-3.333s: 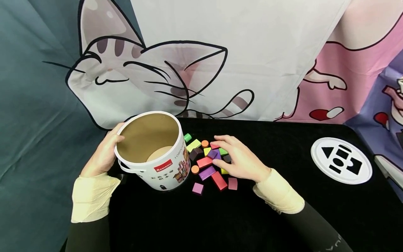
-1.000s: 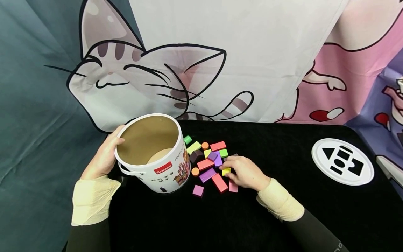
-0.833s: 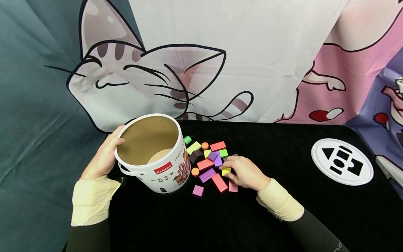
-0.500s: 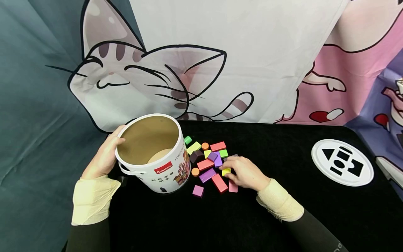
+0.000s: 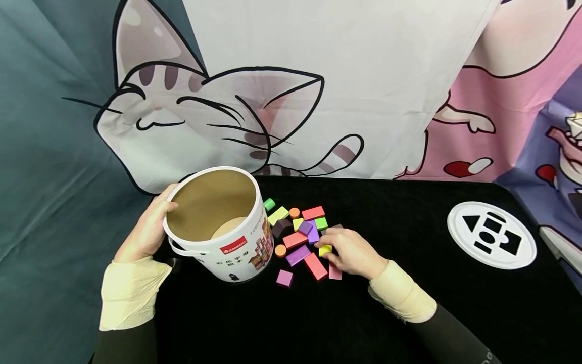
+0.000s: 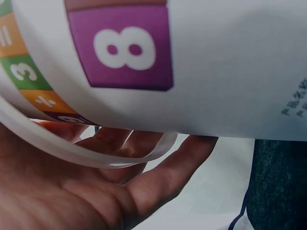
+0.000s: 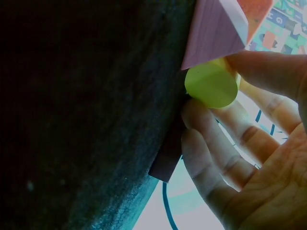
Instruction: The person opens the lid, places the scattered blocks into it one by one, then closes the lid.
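Note:
My left hand (image 5: 144,230) holds a white bucket (image 5: 245,259) tilted slightly toward me, thumb over the rim and the other fingers along the outside. In the left wrist view its printed wall (image 6: 216,72) shows a purple figure 8, with the thin white handle (image 6: 112,162) crossing in front of the palm. Right of the bucket, my right hand (image 5: 356,252) pinches a yellow cylinder block (image 7: 211,85) between thumb and fingertips. A pink block (image 5: 335,271) lies just under the thumb, and a dark block (image 7: 168,155) lies beside the fingertips. Inside, the bucket shows a bare bottom.
Loose coloured blocks lie in a cluster against the bucket, among them a red block (image 5: 316,266), a purple block (image 5: 297,255) and a magenta cube (image 5: 284,278). A white lid (image 5: 459,240) with shaped holes rests on the black tabletop (image 5: 273,323) at right. A printed curtain (image 5: 386,101) hangs behind.
Over three seconds ago my right hand was spread above the pile; it moved down toward me and took the yellow cylinder block. During the last second both hands have stayed nearly still.

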The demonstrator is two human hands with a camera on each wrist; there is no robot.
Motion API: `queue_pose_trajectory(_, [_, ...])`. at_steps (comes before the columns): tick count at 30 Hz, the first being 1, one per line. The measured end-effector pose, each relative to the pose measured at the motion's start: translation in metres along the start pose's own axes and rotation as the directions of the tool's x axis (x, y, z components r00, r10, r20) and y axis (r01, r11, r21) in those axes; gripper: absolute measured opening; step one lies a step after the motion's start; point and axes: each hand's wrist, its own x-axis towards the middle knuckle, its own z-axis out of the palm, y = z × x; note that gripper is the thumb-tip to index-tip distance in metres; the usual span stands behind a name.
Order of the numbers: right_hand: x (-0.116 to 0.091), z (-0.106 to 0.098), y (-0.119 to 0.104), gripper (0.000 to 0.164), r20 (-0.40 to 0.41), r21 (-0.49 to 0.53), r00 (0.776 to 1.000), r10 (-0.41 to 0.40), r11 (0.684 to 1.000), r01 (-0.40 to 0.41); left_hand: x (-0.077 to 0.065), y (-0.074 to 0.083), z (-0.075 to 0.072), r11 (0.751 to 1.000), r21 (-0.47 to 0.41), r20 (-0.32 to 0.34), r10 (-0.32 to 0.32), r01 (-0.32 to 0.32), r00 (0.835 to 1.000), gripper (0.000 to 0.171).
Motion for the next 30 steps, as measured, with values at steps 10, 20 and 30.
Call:
queue_pose_trajectory(10, [0.001, -0.001, -0.003, 0.021, 0.0, -0.011, 1.0, 0.014, 1.0, -0.014, -0.002, 0.0, -0.001, 1.0, -0.024, 0.01, 0.013, -0.012, 1.0, 0.051])
queue_pose_trajectory(20, [0.0, -0.006, -0.005, 0.024, 0.047, 0.011, 0.998, 0.05, 0.999, -0.051, -0.003, -0.004, -0.002, 1.0, -0.026, 0.029, 0.008, -0.008, 1.0, 0.053])
queue_pose_trajectory(30, [0.037, -0.053, -0.025, 0.022, -0.161, 0.167, 0.987, -0.003, 0.985, 0.031, -0.002, -0.004, -0.002, 0.999, -0.045, 0.035, 0.024, -0.023, 0.999, 0.051])
